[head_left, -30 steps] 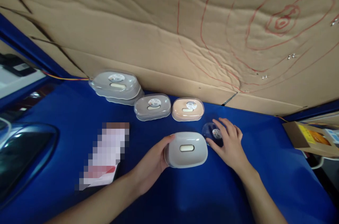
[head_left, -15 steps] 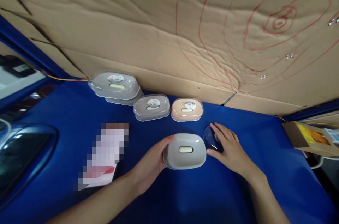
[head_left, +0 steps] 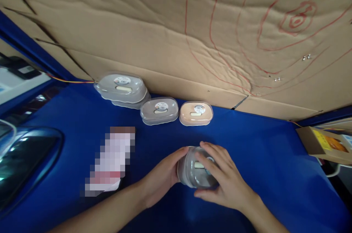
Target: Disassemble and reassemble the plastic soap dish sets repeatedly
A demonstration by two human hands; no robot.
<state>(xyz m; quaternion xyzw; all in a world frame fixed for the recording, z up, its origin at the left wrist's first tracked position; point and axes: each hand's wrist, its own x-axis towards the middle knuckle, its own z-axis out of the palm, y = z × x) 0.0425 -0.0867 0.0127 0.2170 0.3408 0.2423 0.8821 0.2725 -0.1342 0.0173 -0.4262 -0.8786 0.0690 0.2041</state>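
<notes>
A grey oval container point(head_left: 182, 172) sits low in the middle, with my left hand point(head_left: 167, 168) closed around its left side. My right hand point(head_left: 227, 178) grips a clear plastic lid point(head_left: 199, 178) from above and from the right. The lid lies over the container, and its right part is covered by my fingers. Through the clear plastic a cream oval insert point(head_left: 198, 165) shows, along with part of a round sticker. Whether the lid is fully seated I cannot tell.
Behind my hands stand a peach lidded container point(head_left: 189, 119), a grey lidded one point(head_left: 148, 116) and a stack of larger grey ones point(head_left: 110, 88). A blurred-out flat item point(head_left: 112, 156) lies left on the blue table point(head_left: 264, 145). A cardboard wall point(head_left: 137, 42) rises behind.
My right hand has brought the clear lid leftward from the table onto the grey container. The left hand keeps its hold, slightly further right and lower.
</notes>
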